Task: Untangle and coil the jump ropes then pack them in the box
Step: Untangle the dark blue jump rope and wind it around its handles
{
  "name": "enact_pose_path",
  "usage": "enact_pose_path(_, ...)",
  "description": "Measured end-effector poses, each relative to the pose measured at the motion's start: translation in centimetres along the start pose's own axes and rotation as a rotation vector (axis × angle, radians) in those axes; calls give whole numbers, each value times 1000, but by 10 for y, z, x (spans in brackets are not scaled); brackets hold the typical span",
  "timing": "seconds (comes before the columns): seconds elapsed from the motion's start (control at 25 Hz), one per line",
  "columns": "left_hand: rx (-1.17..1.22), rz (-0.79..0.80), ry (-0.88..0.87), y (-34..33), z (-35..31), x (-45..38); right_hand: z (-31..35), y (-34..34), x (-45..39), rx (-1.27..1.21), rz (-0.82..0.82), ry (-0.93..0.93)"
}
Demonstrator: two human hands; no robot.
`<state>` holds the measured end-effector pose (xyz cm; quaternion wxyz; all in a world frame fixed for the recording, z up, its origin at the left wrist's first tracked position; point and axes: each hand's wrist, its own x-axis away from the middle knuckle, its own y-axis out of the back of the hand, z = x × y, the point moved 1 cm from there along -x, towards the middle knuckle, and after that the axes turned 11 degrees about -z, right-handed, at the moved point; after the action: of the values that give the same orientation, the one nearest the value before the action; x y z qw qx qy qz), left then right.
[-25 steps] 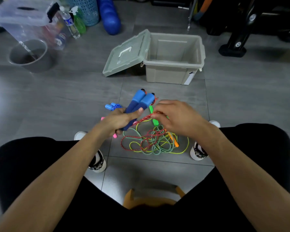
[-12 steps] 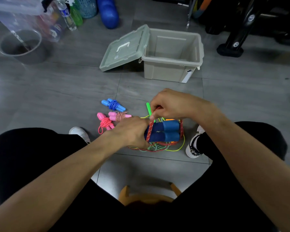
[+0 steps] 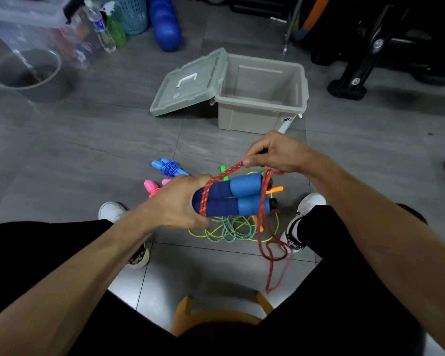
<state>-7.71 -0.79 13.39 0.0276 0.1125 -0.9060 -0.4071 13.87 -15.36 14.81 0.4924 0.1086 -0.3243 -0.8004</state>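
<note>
My left hand (image 3: 180,201) grips two blue foam handles (image 3: 238,197) held side by side, lying crosswise. A red speckled rope (image 3: 217,179) loops over them. My right hand (image 3: 275,152) pinches that rope just above the handles; its slack hangs down to the floor on the right. Below the handles lies a tangle of green and yellow ropes (image 3: 229,228) with orange and green handles. A coiled blue rope (image 3: 168,167) and a coiled pink rope (image 3: 152,187) rest on the floor to the left. The grey box (image 3: 261,109) stands open further ahead.
The box lid (image 3: 188,83) leans open to the left. A grey bucket (image 3: 28,75), a clear bin, bottles and a blue roller stand at the back left. Black gym equipment (image 3: 357,73) is at the back right. My white shoes flank the ropes; a wooden stool is under me.
The blue handles turned from upright to crosswise in my left hand. My right hand took the red rope and pulled a turn of it up over the handles, dragging slack out of the tangle.
</note>
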Motion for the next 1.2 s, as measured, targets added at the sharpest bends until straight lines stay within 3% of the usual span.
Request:
enact_pose_path(0.12, 135, -58, 128, 11, 11, 5, -7, 11, -3, 26, -34, 16)
enact_pose_path(0.28, 280, -37, 209, 9, 13, 4, -8, 0, 6, -186, -86, -56)
enact_pose_path(0.48, 146, -94, 170, 20, 13, 4, -2, -10, 7, -496, -102, -193)
enact_pose_path(0.56, 119, -82, 167, 20, 9, 4, -4, -12, 4, -423, -159, -210)
enact_pose_path(0.68, 324, -73, 197, 22, -4, 4, 0, -19, 4, -284, -249, -146)
enact_pose_path(0.84, 532, -158, 350, 24, -12, -2, -1, -48, 5, -184, -192, -70)
enact_pose_path(0.96, 679, -312, 521, 23, -1, -10, -2, -70, 7, -64, -103, -14)
enact_pose_path(1.08, 620, -452, 579, 25, 14, -16, 17, -86, 14, 50, -67, 67)
enact_pose_path(1.2, 389, -414, 625, 20, 30, -15, 37, -88, 22, 243, -46, 190)
